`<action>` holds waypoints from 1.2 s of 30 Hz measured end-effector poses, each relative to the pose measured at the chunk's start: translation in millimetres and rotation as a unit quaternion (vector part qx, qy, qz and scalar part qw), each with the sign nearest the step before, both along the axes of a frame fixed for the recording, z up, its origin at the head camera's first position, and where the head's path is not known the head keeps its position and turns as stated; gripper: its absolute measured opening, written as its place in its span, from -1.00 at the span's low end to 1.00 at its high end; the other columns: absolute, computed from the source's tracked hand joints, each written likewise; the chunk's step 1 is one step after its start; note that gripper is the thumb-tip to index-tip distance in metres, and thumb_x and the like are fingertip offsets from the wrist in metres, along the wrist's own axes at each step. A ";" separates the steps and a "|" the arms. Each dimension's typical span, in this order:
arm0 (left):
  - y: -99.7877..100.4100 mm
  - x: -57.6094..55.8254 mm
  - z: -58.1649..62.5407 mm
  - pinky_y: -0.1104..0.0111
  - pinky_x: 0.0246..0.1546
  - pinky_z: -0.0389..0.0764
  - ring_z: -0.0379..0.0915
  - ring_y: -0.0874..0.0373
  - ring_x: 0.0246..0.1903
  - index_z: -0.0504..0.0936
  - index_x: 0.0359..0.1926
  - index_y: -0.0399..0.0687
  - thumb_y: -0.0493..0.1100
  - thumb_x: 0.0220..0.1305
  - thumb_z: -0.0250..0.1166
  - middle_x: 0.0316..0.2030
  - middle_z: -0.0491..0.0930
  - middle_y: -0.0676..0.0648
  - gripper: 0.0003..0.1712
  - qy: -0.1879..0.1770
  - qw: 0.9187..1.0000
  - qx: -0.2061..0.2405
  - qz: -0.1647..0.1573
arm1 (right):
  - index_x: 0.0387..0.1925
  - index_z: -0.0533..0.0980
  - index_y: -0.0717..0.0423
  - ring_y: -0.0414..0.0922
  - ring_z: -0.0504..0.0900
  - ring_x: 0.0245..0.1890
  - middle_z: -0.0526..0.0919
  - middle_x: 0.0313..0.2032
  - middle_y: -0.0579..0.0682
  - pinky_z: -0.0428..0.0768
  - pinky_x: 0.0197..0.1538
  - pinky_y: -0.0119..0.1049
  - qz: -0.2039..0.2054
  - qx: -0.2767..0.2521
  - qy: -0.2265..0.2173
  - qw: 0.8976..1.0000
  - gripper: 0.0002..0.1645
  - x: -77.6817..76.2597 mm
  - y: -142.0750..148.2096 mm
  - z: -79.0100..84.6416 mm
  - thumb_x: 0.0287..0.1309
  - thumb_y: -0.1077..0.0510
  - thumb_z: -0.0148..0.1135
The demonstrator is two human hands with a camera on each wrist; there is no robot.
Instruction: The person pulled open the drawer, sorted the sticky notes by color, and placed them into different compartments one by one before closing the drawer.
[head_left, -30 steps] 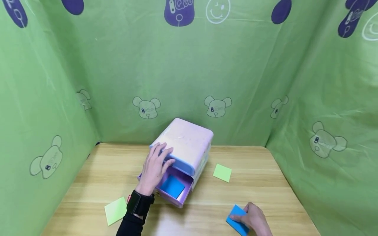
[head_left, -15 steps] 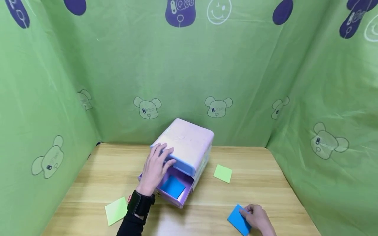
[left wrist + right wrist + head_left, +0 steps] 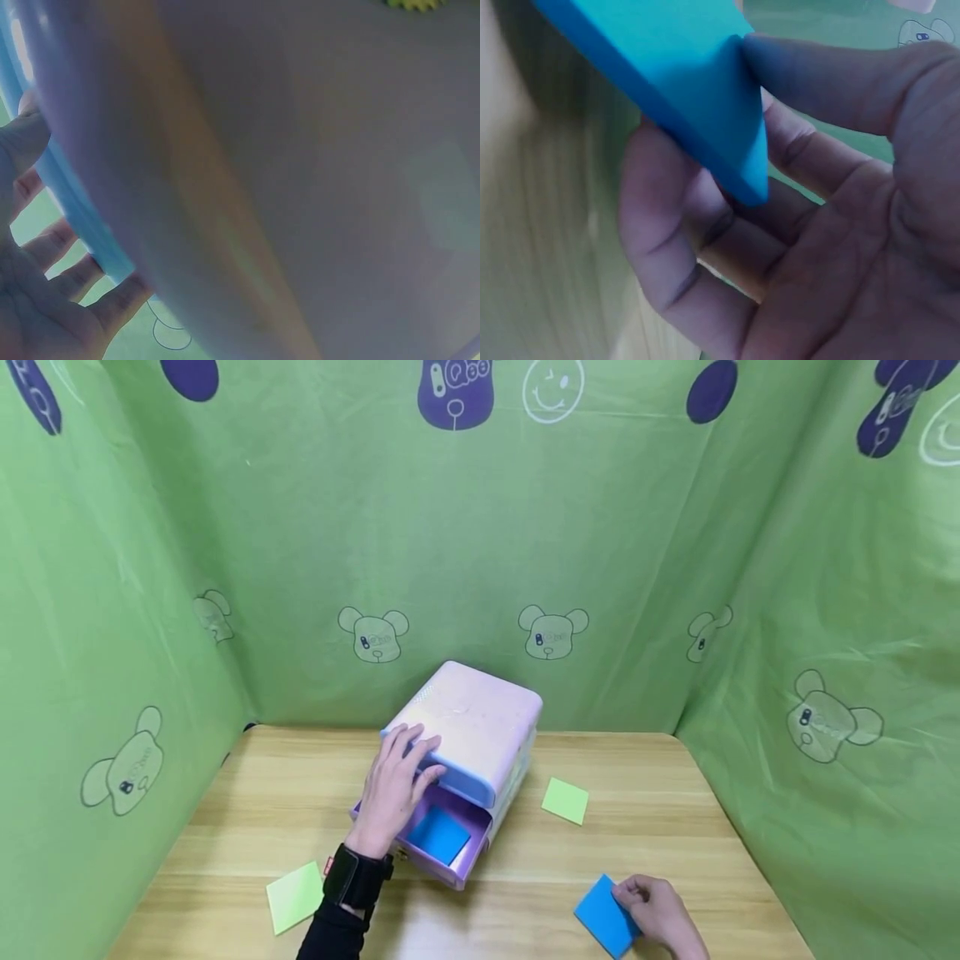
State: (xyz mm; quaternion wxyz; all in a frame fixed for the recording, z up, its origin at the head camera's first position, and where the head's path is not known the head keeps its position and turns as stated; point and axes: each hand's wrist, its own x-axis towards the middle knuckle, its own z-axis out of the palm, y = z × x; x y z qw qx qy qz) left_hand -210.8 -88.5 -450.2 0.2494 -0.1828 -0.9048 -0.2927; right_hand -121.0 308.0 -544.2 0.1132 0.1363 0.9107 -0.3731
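Blue pad [image 3: 604, 917], left of the right hand [image 3: 657, 910] and pinched between its thumb and fingers; left hand [image 3: 392, 792], fingers spread, touching the front rim of a drawer box [image 3: 476, 722]; green curtain [image 3: 450, 527] behind, its printed lettering [image 3: 467, 372] not clearly legible.

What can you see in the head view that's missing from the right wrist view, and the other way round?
Only the head view: the open purple drawer with a blue pad inside, two light green notes, and the left grip.

Only the right wrist view: the palm of the right grip.

Both: the right grip pinching a second blue pad, the wooden table, and the green patterned cloth.
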 end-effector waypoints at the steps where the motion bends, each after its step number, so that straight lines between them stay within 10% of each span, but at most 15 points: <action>1: 0.1 0.2 0.1 -0.18 0.44 0.35 0.25 -0.21 0.45 0.60 0.25 0.05 0.10 0.36 0.27 0.36 0.48 -0.21 -0.49 -0.001 1.000 0.000 0.000 | -0.27 0.64 0.23 -0.12 0.47 -0.43 0.57 -0.47 -0.01 0.43 -0.41 -0.33 -0.001 -0.003 0.003 1.000 -0.75 0.4 0.4 0.6 0.42 0.14 0.14; 16: 0.6 1.3 2.1 -0.18 0.44 0.35 0.24 -0.21 0.46 0.61 0.25 0.05 0.10 0.37 0.27 0.36 0.48 -0.21 -0.50 -0.008 1.000 0.001 -0.001 | 0.10 0.55 0.33 -0.13 0.61 -0.39 0.68 -0.30 0.03 0.68 -0.42 -0.30 -0.100 -0.150 -0.005 0.984 -0.58 0.3 -0.4 12.7 0.45 0.05 0.15; 36: 0.8 1.9 1.8 -0.18 0.44 0.35 0.24 -0.20 0.46 0.60 0.26 0.06 0.10 0.38 0.26 0.37 0.47 -0.20 -0.50 -0.007 1.000 -0.001 0.001 | 0.20 0.44 0.34 -0.18 0.70 -0.21 0.70 -0.14 -0.07 0.78 -0.16 -0.29 -0.134 -0.316 0.028 0.939 -0.44 1.0 -22.9 38.6 0.38 0.01 0.26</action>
